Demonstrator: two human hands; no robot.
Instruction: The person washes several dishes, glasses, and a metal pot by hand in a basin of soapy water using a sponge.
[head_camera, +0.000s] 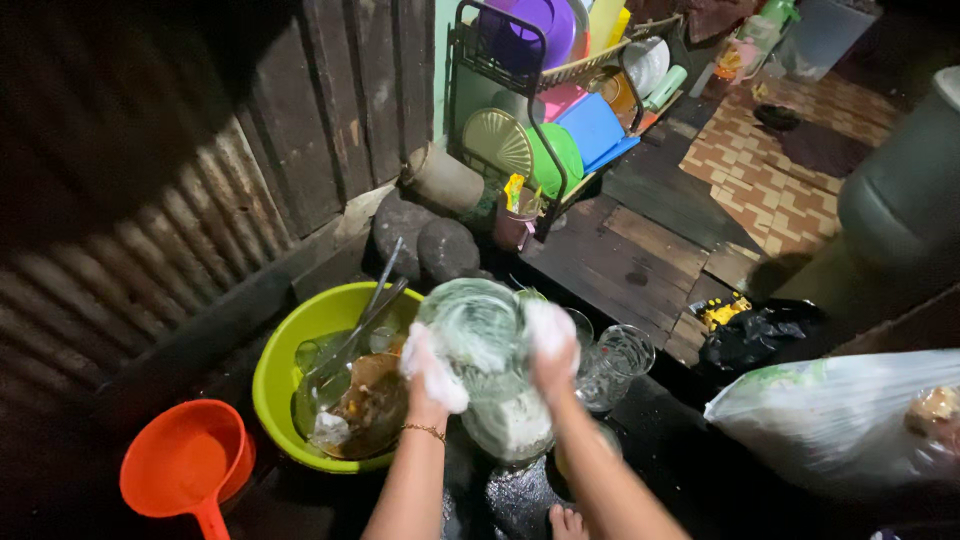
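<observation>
Head view: soapy hands (490, 360) around glass bowl (478, 325)

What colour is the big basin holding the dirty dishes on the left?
The basin is bright yellow-green, seen best in the head view, beside the left hand.

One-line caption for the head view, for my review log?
Soapy left hand and right hand hold a glass bowl beside a green basin of dirty dishes.
</observation>
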